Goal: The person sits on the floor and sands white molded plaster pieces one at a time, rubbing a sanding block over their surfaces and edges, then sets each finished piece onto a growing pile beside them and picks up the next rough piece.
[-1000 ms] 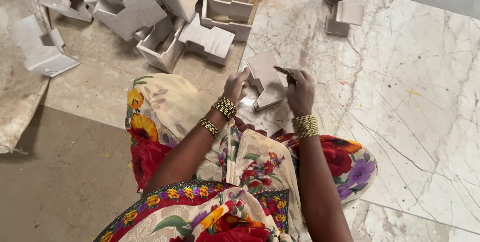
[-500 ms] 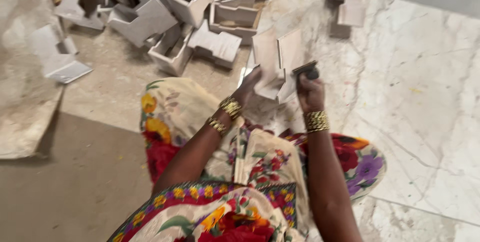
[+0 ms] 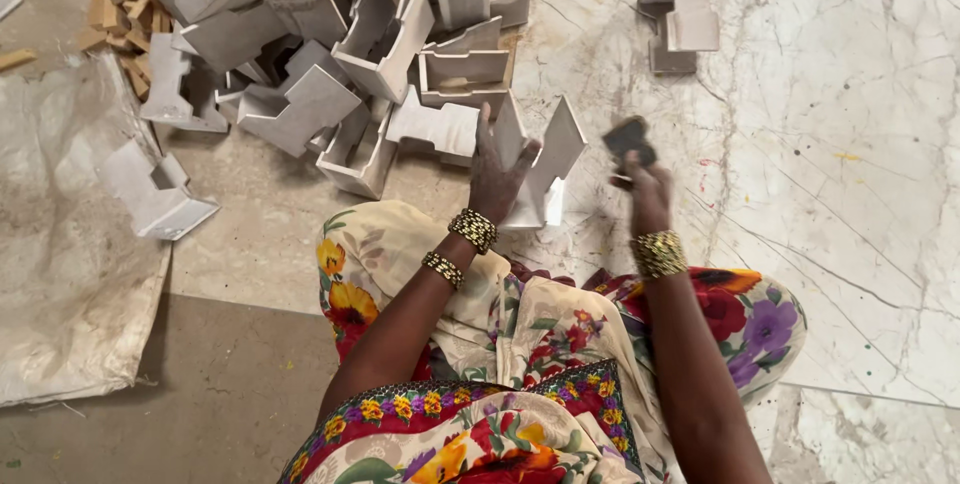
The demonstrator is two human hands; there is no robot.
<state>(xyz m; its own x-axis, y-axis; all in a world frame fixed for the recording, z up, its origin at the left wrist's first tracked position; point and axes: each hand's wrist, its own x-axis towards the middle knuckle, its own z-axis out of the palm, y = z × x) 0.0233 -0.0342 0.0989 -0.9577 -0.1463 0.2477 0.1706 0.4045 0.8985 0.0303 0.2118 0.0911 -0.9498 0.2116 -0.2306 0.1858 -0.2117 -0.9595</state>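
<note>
Presently the left hand (image 3: 495, 176) grips a pale grey angular block (image 3: 540, 169), standing it upright on the marble floor (image 3: 830, 184) just beside the knee. The right hand (image 3: 645, 189), slightly apart, is closed on a small dark pad (image 3: 628, 136), blurred beyond identification. Similar blocks form a pile (image 3: 330, 34) behind.

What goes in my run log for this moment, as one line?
left hand: holds grey angled block upright | right hand: grips small dark pad, apart from block | pile of grey blocks behind
</note>
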